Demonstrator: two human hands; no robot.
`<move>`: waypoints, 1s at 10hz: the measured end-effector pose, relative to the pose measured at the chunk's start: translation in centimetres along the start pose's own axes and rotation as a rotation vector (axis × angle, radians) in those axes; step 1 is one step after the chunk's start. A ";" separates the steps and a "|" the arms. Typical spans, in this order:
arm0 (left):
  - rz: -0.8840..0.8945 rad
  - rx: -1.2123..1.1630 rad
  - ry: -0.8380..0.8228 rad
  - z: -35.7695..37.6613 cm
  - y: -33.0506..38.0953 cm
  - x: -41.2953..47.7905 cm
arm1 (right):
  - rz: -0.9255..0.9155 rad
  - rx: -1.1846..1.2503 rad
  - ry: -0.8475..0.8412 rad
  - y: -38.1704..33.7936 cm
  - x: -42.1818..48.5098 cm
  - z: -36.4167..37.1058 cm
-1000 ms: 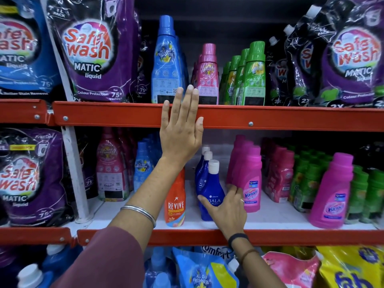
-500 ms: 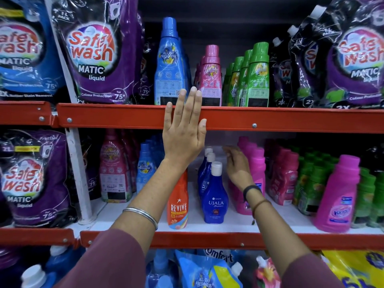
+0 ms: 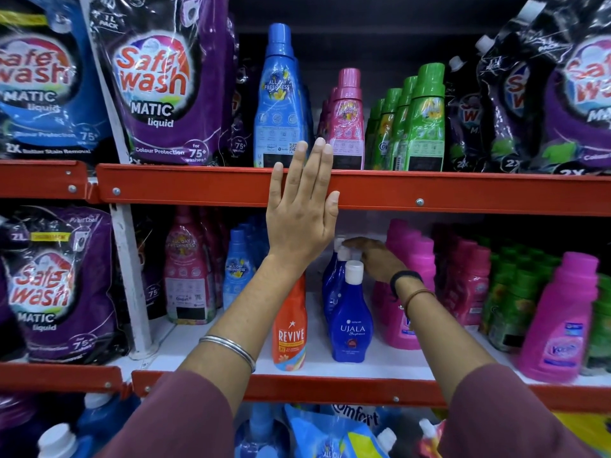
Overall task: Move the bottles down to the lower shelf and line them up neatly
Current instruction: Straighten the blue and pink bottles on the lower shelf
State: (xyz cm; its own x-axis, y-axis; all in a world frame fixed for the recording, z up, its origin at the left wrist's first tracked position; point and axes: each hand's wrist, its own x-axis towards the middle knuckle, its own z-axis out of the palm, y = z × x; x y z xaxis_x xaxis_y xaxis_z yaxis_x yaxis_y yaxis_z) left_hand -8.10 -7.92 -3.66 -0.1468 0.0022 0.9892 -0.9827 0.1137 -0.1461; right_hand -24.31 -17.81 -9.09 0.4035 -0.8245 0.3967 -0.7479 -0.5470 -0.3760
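Observation:
My left hand lies flat and open against the orange rail of the upper shelf, fingertips reaching over its top edge. Above it stand a tall blue bottle, a pink bottle and green bottles. My right hand reaches deep into the lower shelf, its fingers curled over the white cap of a rear blue Ujala bottle. A front Ujala bottle stands upright just ahead of that hand. An orange Revive bottle stands to its left, partly behind my left forearm.
Pink Vanish bottles and green bottles fill the lower shelf on the right. Pink and light blue bottles stand to the left. Safewash pouches hang at both sides. More pouches and bottles sit below the bottom rail.
My right hand has left the base of the front Ujala bottle, risen, and gone back to the caps of the bottles behind it. My left hand stays on the rail.

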 end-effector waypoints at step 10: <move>-0.016 0.006 -0.024 -0.4 0.2 0.0 | -0.126 0.108 0.149 -1.7 -3.1 -2.0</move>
State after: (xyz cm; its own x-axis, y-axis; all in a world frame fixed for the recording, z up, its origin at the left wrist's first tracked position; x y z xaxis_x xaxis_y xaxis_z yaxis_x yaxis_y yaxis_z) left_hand -8.26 -7.52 -3.64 -0.1337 -0.0234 0.9907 -0.9856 0.1071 -0.1305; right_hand -25.29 -14.06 -7.98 0.4019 -0.7224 0.5626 -0.6323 -0.6634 -0.4001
